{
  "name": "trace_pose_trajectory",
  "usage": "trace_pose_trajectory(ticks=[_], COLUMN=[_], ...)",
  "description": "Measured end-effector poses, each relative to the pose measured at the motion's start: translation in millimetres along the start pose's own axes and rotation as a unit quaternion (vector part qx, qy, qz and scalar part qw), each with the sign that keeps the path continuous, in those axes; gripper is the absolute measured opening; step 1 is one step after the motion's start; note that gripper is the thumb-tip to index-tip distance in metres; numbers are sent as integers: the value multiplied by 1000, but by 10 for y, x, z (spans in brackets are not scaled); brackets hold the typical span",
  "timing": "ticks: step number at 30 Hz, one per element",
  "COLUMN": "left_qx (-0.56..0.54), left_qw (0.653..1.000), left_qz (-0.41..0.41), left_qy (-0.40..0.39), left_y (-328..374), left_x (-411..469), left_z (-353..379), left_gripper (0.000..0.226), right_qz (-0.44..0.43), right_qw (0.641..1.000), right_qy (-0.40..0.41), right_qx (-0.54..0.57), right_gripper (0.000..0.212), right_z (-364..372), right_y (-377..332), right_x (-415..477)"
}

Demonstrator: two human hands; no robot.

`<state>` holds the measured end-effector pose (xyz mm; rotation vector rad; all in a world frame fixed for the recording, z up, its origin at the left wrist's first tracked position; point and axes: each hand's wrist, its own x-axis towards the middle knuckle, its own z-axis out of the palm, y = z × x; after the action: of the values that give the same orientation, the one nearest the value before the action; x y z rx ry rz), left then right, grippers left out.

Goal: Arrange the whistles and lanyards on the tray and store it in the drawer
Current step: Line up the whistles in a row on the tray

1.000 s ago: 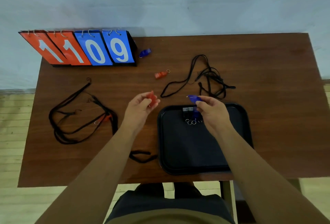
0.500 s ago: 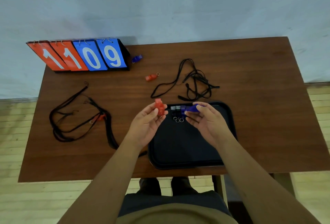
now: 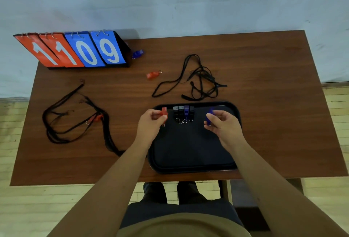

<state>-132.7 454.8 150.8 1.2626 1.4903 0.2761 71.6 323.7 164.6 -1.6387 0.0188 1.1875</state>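
A black tray lies at the table's near edge. Along its far side stands a short row of whistles, black ones and a blue one, rings toward me. My left hand pinches a red whistle over the tray's far left corner. My right hand pinches a blue whistle over the tray, right of the row. A loose red whistle and a loose blue whistle lie farther back. Black lanyards are tangled behind the tray. More lanyards, with a red whistle among them, lie at the left.
A flip scoreboard reading 1109 stands at the table's back left corner, the blue whistle just beside it. The brown table backs onto a pale wall. My legs and a wooden floor show below the near edge.
Both hands moved over the tray and apart: the left with the red whistle to the row's left end, the right with the blue whistle to the right of the row.
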Motion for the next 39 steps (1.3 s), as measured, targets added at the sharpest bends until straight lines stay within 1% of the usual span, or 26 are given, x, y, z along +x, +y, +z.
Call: trace_pose_trajectory(ticks=[2,4,5,8,11,13,15,17,20,23,30,39], left_qx=[56,88,108,156,159,155,149,143,147,161,174,170], left_qw=[998,995,993,986,986,986,987,987,986,983,979,979], left_qz=[22,32,38,45,47,52,61,71,79,88,106,106], left_qy=[22,35,38,38,35,27,16,3,3,-9,-26,-42], left_y=[-25,-59,-75,-99,-145,-176,-192,-205,-238,-271,-240,-262], left_x=[51,115,149,233,290,318,335,346,364,372,395,395], left_z=[59,127,157,235,299,327,344,350,330,325,385,453], left_gripper=[16,15,16,19,23,24,27,28,23,26,29,29], right_qz=[-23,-41,-52,-90,-120,-122,-115,-120,-138,-148,-152,-173], right_qw=[995,984,975,930,899,887,881,884,892,887,885,865], right_qy=[57,92,97,96,83,71,63,61,68,75,70,58], right_qx=[-79,-145,-191,-342,-413,-440,-454,-448,-426,-430,-434,-467], right_gripper=[28,31,33,33,35,37,40,41,33,24,25,21], right_z=[13,38,50,98,140,155,158,153,148,165,238,241], right_y=[50,84,100,130,190,240,285,318,365,410,399,342], right_x=[156,294,352,451,533,582,602,590,557,544,616,675])
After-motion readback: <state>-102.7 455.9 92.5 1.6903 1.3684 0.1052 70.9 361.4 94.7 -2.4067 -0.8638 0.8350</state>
